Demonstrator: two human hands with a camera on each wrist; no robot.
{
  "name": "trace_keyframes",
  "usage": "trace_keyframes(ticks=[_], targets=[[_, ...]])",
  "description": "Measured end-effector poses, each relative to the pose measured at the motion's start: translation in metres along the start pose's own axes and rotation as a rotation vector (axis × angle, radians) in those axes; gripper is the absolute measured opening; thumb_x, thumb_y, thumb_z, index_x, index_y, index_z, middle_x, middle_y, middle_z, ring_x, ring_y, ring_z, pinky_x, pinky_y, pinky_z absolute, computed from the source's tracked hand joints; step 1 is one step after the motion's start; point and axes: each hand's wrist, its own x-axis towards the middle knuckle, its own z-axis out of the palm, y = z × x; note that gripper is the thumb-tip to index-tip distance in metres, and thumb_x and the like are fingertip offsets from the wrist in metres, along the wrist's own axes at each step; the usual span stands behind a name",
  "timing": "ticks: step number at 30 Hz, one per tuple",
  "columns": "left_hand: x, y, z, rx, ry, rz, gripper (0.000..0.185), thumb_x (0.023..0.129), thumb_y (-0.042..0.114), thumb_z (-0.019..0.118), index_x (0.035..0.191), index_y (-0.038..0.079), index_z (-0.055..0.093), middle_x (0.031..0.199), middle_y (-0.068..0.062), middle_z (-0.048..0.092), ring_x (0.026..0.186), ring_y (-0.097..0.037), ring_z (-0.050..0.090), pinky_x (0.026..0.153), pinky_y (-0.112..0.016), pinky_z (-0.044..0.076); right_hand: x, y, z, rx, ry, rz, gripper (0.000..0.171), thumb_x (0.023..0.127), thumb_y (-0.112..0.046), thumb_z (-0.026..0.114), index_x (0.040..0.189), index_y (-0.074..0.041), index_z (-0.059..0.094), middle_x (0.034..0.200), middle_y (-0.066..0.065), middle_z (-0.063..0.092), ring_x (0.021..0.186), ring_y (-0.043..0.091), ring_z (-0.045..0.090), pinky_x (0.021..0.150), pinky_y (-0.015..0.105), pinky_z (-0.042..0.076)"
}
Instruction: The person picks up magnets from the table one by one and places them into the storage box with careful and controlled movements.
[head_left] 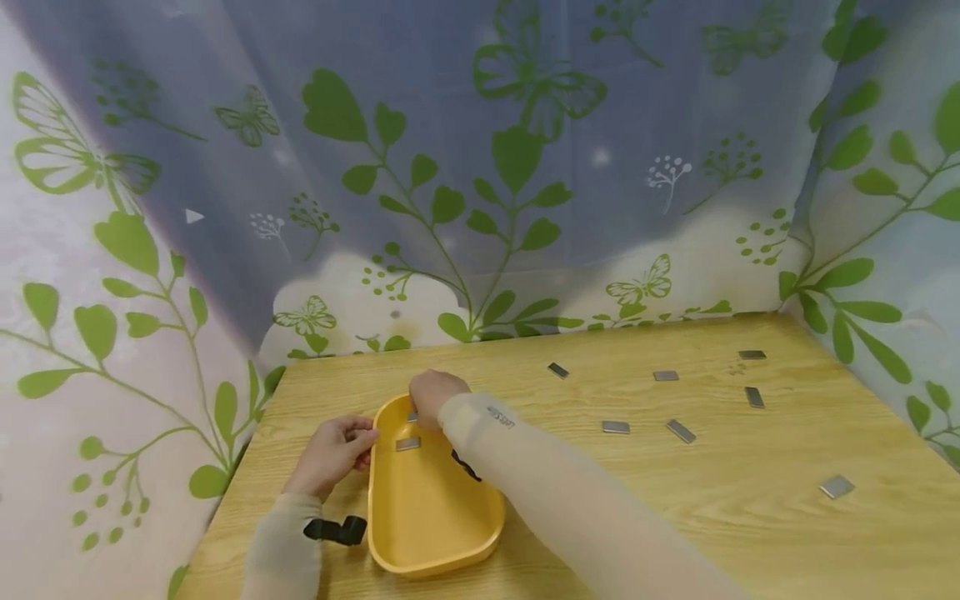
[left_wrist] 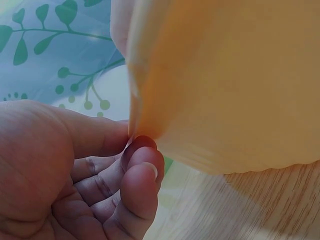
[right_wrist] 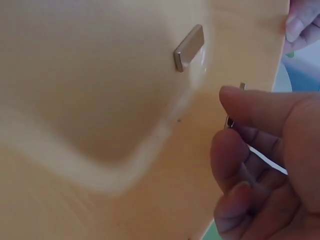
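Observation:
A yellow tray [head_left: 435, 521] with rounded corners lies on the table near the person. The left hand [head_left: 333, 450] pinches its left rim between thumb and fingers, also plain in the left wrist view, where the tray wall [left_wrist: 215, 90] fills the right side. Over the tray's far end, the right hand [head_left: 437, 396] holds a small flat metal block [right_wrist: 230, 122] between thumb and index finger, most of it hidden by them. Another such metal block [head_left: 408, 443] is inside the tray, just nearer the person than the right hand.
Several more small metal blocks lie scattered to the right on the wooden table [head_left: 570, 492], among them one block [head_left: 837, 487] at the near right and another block [head_left: 558, 370] toward the back. A leaf-patterned curtain [head_left: 465, 208] hangs behind and at both sides.

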Motion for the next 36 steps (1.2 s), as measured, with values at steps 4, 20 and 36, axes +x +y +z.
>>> trace_keyframes(ticks=[4,20,36], targets=[[-0.001,0.001,0.001,-0.001,0.0,0.001,0.027,0.096,0.009,0.058,0.118,-0.007,0.057,0.091,-0.018,0.062,0.065,-0.018,0.058,0.059,-0.031,0.053,0.001,-0.003,0.006,-0.122,0.026,0.01,0.01,0.089,-0.025,0.069,0.083,-0.018,0.065,0.075,-0.006,0.061,0.068,0.01,0.056,0.061,0.027,0.049],[0.0,0.001,-0.001,0.008,0.009,-0.008,0.026,0.096,0.009,0.059,0.117,-0.006,0.058,0.092,-0.015,0.063,0.068,-0.018,0.058,0.06,-0.03,0.052,-0.003,-0.006,0.024,-0.336,0.065,-0.03,0.009,0.095,-0.023,0.061,0.091,-0.021,0.069,0.086,-0.004,0.066,0.069,0.012,0.059,0.056,0.029,0.05],[0.0,0.0,0.0,0.022,-0.01,0.02,0.024,0.095,0.007,0.058,0.116,-0.007,0.058,0.093,-0.017,0.063,0.066,-0.019,0.058,0.058,-0.03,0.052,0.006,0.004,0.038,-0.202,-0.005,0.039,0.014,0.092,-0.016,0.064,0.101,-0.022,0.071,0.106,-0.003,0.069,0.073,0.01,0.059,0.054,0.029,0.048]])
